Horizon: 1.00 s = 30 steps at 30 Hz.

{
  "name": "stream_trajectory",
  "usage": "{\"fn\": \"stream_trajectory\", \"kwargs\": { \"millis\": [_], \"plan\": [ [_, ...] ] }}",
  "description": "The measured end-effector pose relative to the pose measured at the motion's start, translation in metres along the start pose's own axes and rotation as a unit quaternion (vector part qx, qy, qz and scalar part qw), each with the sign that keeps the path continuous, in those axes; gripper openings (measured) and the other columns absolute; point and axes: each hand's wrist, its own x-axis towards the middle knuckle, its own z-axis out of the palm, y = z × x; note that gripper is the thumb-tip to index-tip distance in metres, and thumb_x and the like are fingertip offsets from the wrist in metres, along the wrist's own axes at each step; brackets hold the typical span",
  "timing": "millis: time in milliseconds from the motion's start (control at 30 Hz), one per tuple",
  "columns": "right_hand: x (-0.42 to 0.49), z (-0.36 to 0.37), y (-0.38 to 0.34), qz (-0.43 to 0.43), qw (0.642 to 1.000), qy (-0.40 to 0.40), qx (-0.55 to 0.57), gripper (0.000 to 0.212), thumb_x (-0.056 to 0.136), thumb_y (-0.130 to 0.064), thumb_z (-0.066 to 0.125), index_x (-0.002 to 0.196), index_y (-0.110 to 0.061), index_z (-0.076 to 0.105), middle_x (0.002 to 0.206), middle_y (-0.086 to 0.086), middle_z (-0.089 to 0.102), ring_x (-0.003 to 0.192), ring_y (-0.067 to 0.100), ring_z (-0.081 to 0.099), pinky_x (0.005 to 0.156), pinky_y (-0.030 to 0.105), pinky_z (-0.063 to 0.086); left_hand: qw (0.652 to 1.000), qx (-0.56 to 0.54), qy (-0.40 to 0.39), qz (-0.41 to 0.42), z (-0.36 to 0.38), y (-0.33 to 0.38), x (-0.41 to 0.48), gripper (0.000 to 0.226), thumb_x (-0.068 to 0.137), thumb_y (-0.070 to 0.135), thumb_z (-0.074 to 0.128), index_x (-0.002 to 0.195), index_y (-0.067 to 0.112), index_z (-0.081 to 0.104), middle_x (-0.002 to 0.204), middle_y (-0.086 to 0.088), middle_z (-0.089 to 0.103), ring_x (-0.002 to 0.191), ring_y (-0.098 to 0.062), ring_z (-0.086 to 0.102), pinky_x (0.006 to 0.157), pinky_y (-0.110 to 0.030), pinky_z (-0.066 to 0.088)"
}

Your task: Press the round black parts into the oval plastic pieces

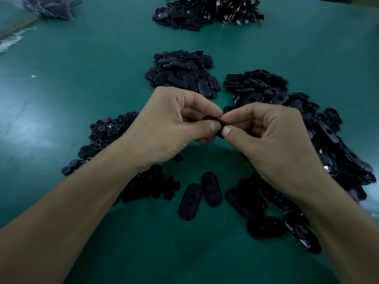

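Observation:
Both hands meet above the middle of the green table [102, 78]. My left hand [170, 124] and my right hand [266, 134] pinch one small black oval piece [214, 120] between thumbs and fingertips; most of it is hidden by the fingers. I cannot tell whether a round part sits in it. A heap of round black parts [106, 132] lies under and left of my left wrist. Loose oval pieces [328, 140] are heaped to the right, under my right forearm.
Two single oval pieces [190, 200] [212, 188] lie between my forearms. Another pile of oval pieces [182, 73] sits beyond my hands, a larger dark pile with metal bits [209, 11] at the far edge, and a plastic bag [49, 7] at far left.

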Motion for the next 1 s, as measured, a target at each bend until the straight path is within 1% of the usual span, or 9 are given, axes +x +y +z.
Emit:
{"fn": "stream_trajectory", "kwargs": {
  "millis": [133,233,333,400,500,600,700,833,1000],
  "plan": [
    [-0.0012,0.0015,0.0018,0.009,1.0,-0.001,-0.01,0.019,0.086,-0.011,0.074,0.086,-0.03,0.072,0.079,-0.013,0.074,0.072,0.006,0.071,0.069,0.022,0.058,1.0,0.026,0.009,-0.003,-0.0011,-0.001,0.0002,0.024,0.085,0.004,0.076,0.104,0.017,0.067,0.077,-0.006,0.076,0.065,-0.012,0.072,0.066,-0.02,0.057],
    [-0.0024,0.0028,0.0029,0.011,1.0,0.002,-0.014,0.011,0.082,-0.019,0.072,0.088,-0.029,0.073,0.079,-0.012,0.074,0.073,0.008,0.071,0.069,0.026,0.059,0.998,0.059,0.004,0.003,-0.0009,-0.0014,-0.0004,0.027,0.085,0.007,0.077,0.105,0.021,0.066,0.075,-0.001,0.076,0.066,-0.011,0.073,0.067,-0.023,0.059],
    [-0.003,0.0023,0.0024,0.004,1.0,0.002,0.003,0.005,0.082,-0.027,0.074,0.087,-0.029,0.074,0.078,-0.011,0.074,0.07,0.007,0.071,0.065,0.022,0.057,0.996,0.092,0.007,0.014,-0.0021,-0.001,-0.0007,0.025,0.084,0.01,0.079,0.101,0.024,0.068,0.075,0.001,0.076,0.066,-0.012,0.073,0.068,-0.027,0.061],
    [-0.0023,0.0009,0.0008,-0.011,1.0,0.0,0.015,0.011,0.086,-0.02,0.075,0.086,-0.031,0.074,0.076,-0.013,0.074,0.068,0.005,0.07,0.062,0.016,0.053,0.997,0.075,0.005,0.015,-0.004,0.0,-0.0004,0.02,0.084,0.008,0.079,0.097,0.02,0.07,0.076,-0.001,0.076,0.066,-0.013,0.073,0.067,-0.025,0.06],
    [-0.0005,-0.0019,-0.0006,-0.013,0.998,0.003,0.059,0.019,0.088,-0.008,0.073,0.087,-0.027,0.075,0.073,-0.009,0.074,0.063,0.005,0.069,0.058,0.015,0.052,1.0,0.029,-0.001,0.012,-0.004,0.0023,0.0008,0.014,0.084,0.004,0.077,0.093,0.013,0.072,0.078,-0.006,0.077,0.066,-0.012,0.073,0.065,-0.02,0.057],
    [0.0007,-0.0035,-0.0014,-0.011,0.995,-0.001,0.099,0.019,0.089,-0.006,0.071,0.088,-0.025,0.074,0.071,-0.006,0.074,0.062,0.005,0.068,0.057,0.014,0.052,1.0,-0.027,-0.004,-0.002,-0.004,0.0034,0.0014,0.015,0.085,-0.001,0.073,0.093,0.011,0.073,0.079,-0.008,0.077,0.067,-0.011,0.072,0.065,-0.019,0.057],
    [0.0003,-0.0048,-0.0009,-0.016,0.993,0.003,0.115,0.018,0.09,-0.006,0.071,0.091,-0.023,0.074,0.073,-0.003,0.074,0.063,0.006,0.068,0.058,0.015,0.051,0.997,-0.076,-0.009,-0.016,-0.0048,0.0043,0.0013,0.019,0.086,-0.005,0.07,0.094,0.011,0.073,0.074,-0.005,0.075,0.068,-0.011,0.072,0.066,-0.018,0.056],
    [-0.0003,-0.0019,-0.002,-0.062,0.995,0.028,0.067,0.021,0.088,-0.007,0.073,0.09,-0.028,0.073,0.078,-0.009,0.075,0.07,0.007,0.07,0.064,0.014,0.05,0.995,-0.101,-0.001,-0.025,-0.0034,0.0049,0.002,0.018,0.086,-0.007,0.069,0.096,0.008,0.073,0.074,-0.006,0.075,0.067,-0.013,0.072,0.066,-0.019,0.057],
    [-0.0026,0.001,-0.0035,-0.102,0.994,0.05,0.002,0.019,0.086,-0.014,0.077,0.091,-0.032,0.073,0.085,-0.016,0.075,0.079,0.01,0.072,0.072,0.02,0.056,0.993,-0.115,0.011,-0.029,-0.0007,0.0043,0.0012,0.017,0.085,-0.006,0.07,0.094,0.008,0.073,0.075,-0.007,0.075,0.068,-0.014,0.072,0.065,-0.02,0.057]
  ]
}}
